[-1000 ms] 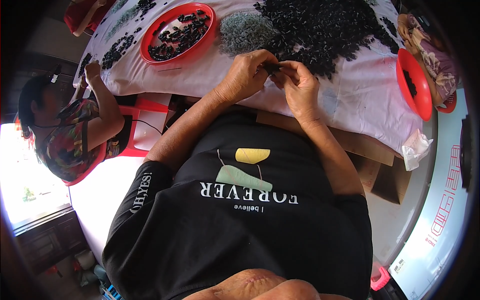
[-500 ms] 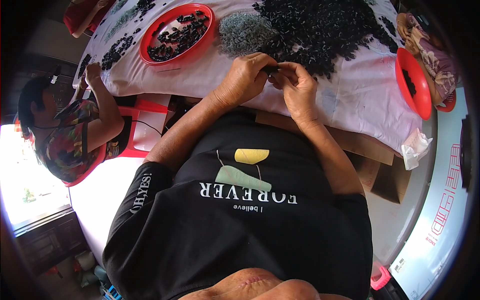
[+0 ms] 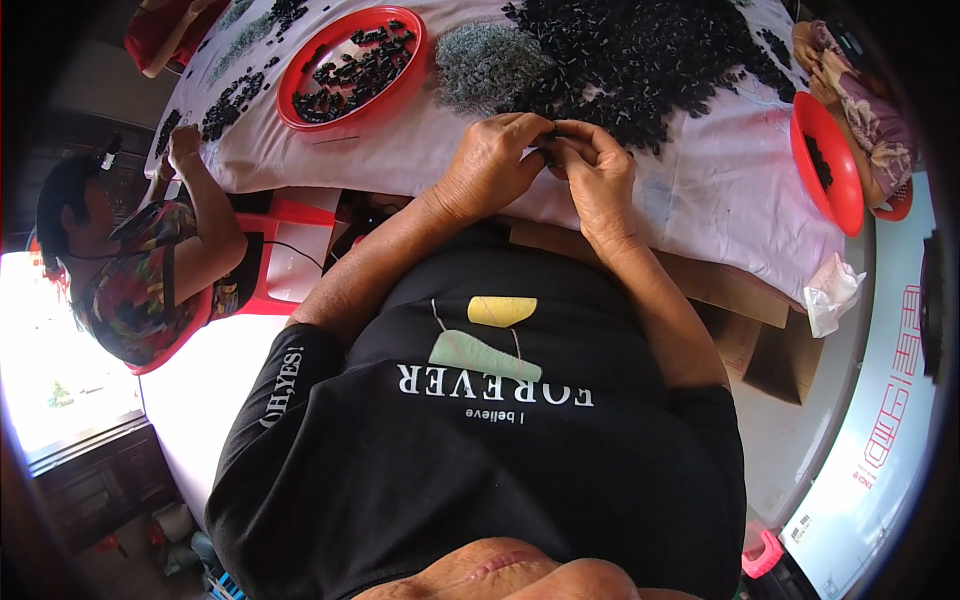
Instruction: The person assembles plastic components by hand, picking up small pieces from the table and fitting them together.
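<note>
At the near edge of the cloth-covered table, my left hand (image 3: 492,165) and my right hand (image 3: 603,185) meet fingertip to fingertip. Both are closed in a pinch on a small black piece (image 3: 546,142), mostly hidden by the fingers. Just beyond them spreads a big heap of small black pieces (image 3: 640,65), seemingly the same sort. Touching its left side is a mound of small grey, metallic-looking parts (image 3: 488,68), too fine to name.
A red basin (image 3: 286,95) holding black pieces stands on the table (image 3: 400,165), left of the heap. Another red basin (image 3: 842,190) tilts at the right edge beside a person (image 3: 870,120). A seated person (image 3: 130,260) works at left. A crumpled white plastic bag (image 3: 832,297) hangs at the right corner.
My hands have shifted slightly, with the fingertips drawn closer together. Less of the black piece shows between them now. The people and basins look much the same.
</note>
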